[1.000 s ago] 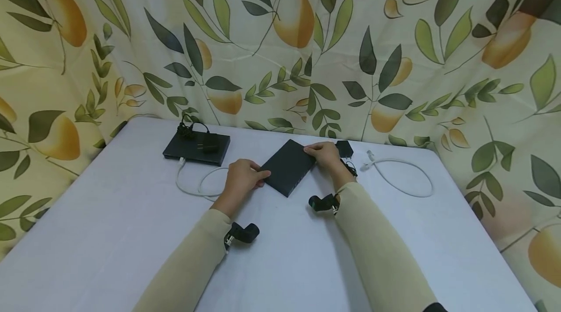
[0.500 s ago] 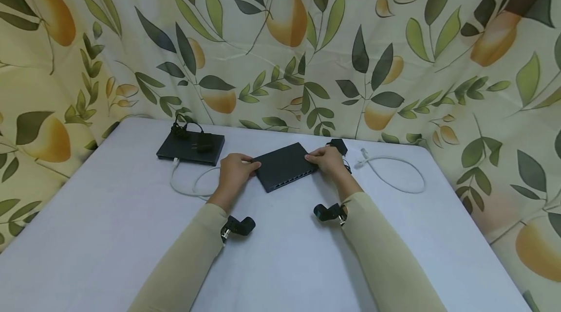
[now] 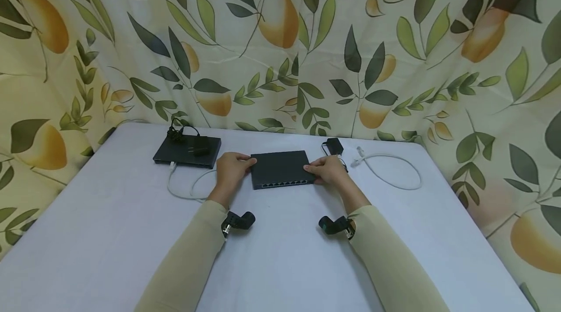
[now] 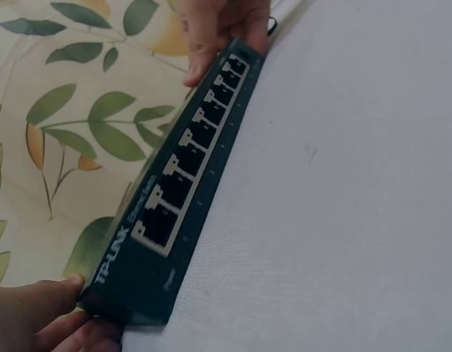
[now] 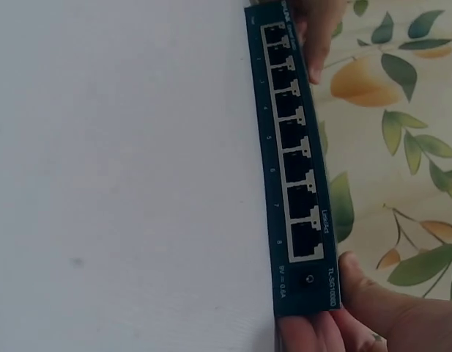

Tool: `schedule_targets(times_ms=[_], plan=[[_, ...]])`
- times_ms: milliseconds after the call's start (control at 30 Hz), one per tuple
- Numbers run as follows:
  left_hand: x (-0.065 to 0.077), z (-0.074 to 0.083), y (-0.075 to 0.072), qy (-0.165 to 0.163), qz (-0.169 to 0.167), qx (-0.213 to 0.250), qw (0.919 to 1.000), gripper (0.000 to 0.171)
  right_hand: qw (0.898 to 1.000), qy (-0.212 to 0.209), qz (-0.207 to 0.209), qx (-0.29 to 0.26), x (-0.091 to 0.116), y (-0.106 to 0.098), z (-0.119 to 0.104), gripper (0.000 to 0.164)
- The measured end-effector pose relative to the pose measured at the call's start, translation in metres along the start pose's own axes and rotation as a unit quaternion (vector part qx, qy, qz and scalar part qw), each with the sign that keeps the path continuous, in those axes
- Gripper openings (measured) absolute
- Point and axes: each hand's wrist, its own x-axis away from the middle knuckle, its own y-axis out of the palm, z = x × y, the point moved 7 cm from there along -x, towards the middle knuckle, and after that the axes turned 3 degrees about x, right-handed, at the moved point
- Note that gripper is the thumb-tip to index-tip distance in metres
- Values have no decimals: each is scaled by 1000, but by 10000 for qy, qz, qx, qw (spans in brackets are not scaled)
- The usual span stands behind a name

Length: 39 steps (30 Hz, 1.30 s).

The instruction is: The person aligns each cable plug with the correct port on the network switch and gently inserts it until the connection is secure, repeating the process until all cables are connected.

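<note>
A dark, flat Ethernet switch (image 3: 280, 167) lies between both hands near the back middle of the table, its row of ports facing the person. My left hand (image 3: 231, 172) pinches its left end, thumb on top and fingers below. At the opposite end, my right hand (image 3: 329, 171) holds it the same way. The left wrist view shows the port face of the Ethernet switch (image 4: 200, 154) with TP-LINK lettering. In the right wrist view, a round power socket (image 5: 309, 279) sits beside the last port, close to the right thumb.
Back left stands a second black box (image 3: 175, 150), bearing a power adapter (image 3: 200, 145) with its cord. A white cable (image 3: 175, 192) plugs into that box and runs toward the left hand. Behind the right hand is another black adapter (image 3: 335, 146); a looped white cable (image 3: 396, 156) lies right of it.
Both hands have turned the Ethernet switch from a slanted position until its port side faces the person squarely. The left hand shifted left, and the right hand came slightly nearer.
</note>
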Motion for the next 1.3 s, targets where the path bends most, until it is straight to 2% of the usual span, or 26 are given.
schedule_targets(times_ms=[400,533,600,700,800,933,1100,1300], plan=[[-9,4,7,47,-160,110,9998,24,9944,115,186,-1036,21,11,11,31],[-10,5,9,123,-281,-8,9995,24,9922,93,279,-1212,23,12,11,31],[-10,6,10,98,-449,-79,9989,25,9921,41,333,-1210,24,11,11,31],[-9,6,12,-93,-897,-233,9957,32,9923,-29,405,-1172,25,11,10,31],[-6,5,12,-319,-1437,-402,9883,40,9924,-82,468,-1131,26,11,11,31],[-2,7,9,-395,-1905,-552,9793,42,9919,-88,487,-1170,25,11,12,32],[1,8,7,-477,-2128,-400,9751,43,9902,8,503,-1300,25,11,13,32],[0,3,6,-651,-2082,-52,9759,44,9902,-87,538,-1286,23,11,12,32]])
